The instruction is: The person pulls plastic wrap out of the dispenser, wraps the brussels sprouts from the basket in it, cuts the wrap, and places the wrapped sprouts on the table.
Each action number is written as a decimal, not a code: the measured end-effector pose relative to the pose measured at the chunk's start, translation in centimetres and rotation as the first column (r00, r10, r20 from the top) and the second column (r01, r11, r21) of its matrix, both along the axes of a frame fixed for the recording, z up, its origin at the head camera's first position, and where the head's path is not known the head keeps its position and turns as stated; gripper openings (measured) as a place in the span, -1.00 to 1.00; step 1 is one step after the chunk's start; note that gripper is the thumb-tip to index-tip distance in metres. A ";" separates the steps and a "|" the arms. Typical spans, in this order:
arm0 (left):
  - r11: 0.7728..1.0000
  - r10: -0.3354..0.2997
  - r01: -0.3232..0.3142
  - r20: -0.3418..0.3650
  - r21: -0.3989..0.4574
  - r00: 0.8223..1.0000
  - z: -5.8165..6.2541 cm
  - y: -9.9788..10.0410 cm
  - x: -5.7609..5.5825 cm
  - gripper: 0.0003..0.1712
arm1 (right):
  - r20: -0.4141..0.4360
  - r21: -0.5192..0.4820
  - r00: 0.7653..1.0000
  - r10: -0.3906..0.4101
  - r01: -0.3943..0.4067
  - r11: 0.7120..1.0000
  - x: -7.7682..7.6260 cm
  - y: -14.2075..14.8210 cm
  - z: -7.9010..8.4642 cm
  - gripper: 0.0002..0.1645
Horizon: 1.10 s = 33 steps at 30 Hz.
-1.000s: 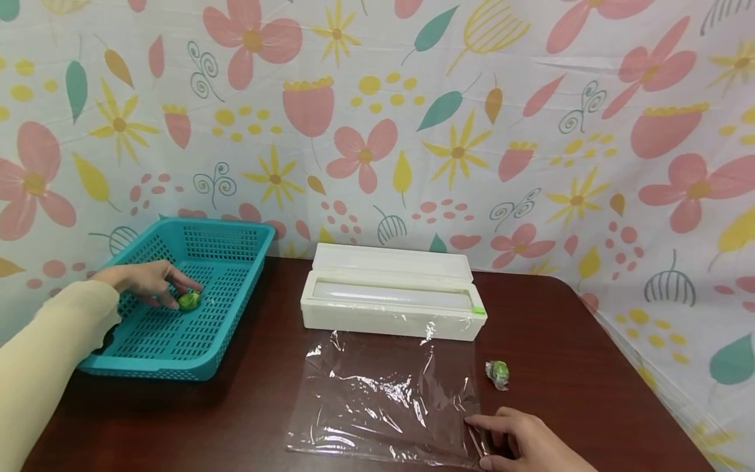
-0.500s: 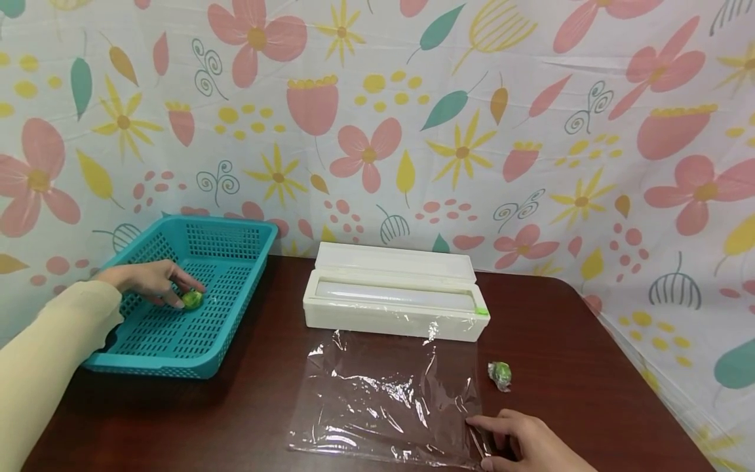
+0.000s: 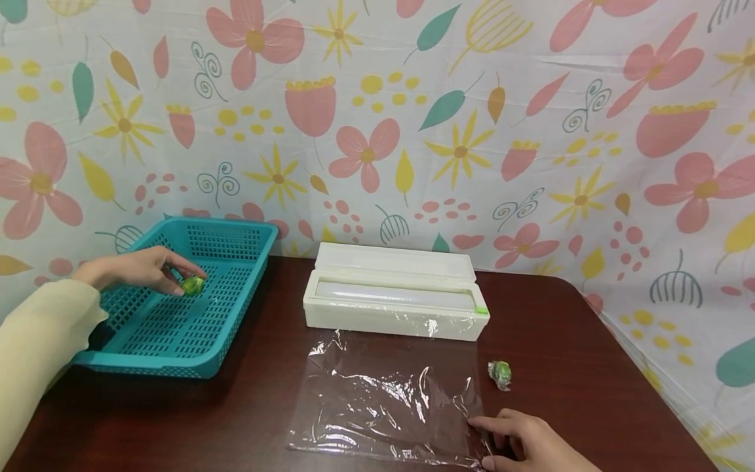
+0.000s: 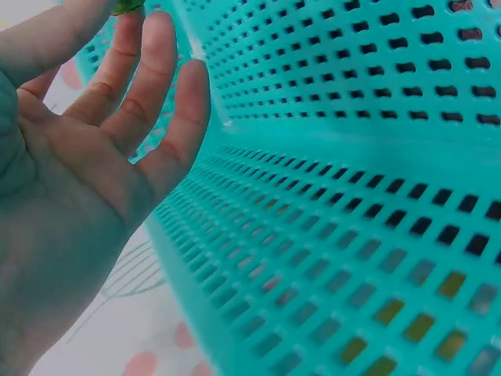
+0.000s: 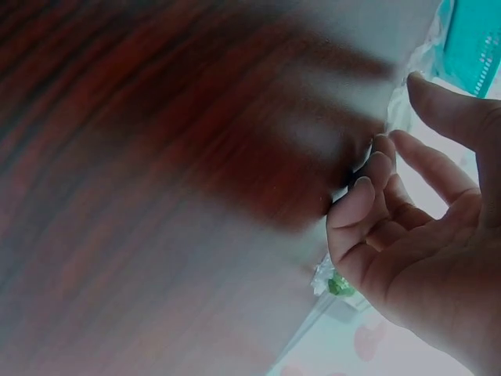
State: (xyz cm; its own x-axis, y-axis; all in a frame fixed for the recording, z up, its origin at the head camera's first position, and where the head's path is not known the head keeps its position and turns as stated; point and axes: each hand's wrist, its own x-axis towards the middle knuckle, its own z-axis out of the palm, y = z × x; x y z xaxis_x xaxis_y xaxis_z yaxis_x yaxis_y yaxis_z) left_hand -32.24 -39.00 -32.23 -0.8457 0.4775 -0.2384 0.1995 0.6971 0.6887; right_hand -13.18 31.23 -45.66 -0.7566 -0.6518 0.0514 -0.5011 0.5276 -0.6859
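Note:
In the head view my left hand (image 3: 147,269) pinches a small round green item (image 3: 193,286) between thumb and fingertips, just above the floor of a turquoise basket (image 3: 238,308). Only a sliver of this green item (image 4: 127,6) shows at the top of the left wrist view, past the palm. My right hand (image 3: 533,442) holds the right edge of a clear sheet of plastic wrap (image 3: 377,406) near its front corner, thumb and index finger spread along that edge. Its other fingers are curled, close to the tabletop in the right wrist view.
Behind the sheet stands a white box (image 3: 389,321) with its lid raised and a wrap roll (image 3: 395,295) inside. A green item wrapped in film (image 3: 500,375) lies on the dark wooden table (image 3: 566,341), right of the sheet. A floral cloth (image 3: 377,131) hangs behind.
My left hand has taken the green item from the basket floor and raised it a little. The right hand and the plastic wrap have stayed in place.

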 end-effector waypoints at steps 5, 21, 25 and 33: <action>1.000 -0.011 0.012 -0.022 0.028 1.000 1.1 -0.1 0.8 -0.44 | 0.027 -0.012 0.999 -0.036 0.036 0.999 -0.7 1.1 -2.0 -0.46; 0.990 -0.123 0.132 -0.166 0.046 0.978 5.6 3.9 3.3 -0.47 | 0.047 -0.011 0.999 0.000 0.000 1.000 -1.3 2.2 -3.3 -0.44; 0.979 -0.182 0.198 -0.229 0.049 0.956 5.9 5.8 4.1 -0.49 | 0.070 0.000 0.998 -0.011 0.011 1.000 -0.9 1.6 -2.3 -0.45; 0.950 -0.288 0.309 -0.278 0.035 0.916 6.7 9.9 6.1 -0.51 | -0.030 -0.004 0.999 0.038 -0.038 0.999 0.6 -0.6 1.4 -0.48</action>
State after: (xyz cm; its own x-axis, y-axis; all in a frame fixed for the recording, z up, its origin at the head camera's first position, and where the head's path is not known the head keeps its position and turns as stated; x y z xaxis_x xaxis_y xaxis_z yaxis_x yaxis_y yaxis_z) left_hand -26.12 -29.15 -25.53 -0.6879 0.7255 0.0231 0.5734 0.5236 0.6301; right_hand -12.62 30.65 -44.22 -0.7295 -0.6796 0.0772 -0.5412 0.5044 -0.6728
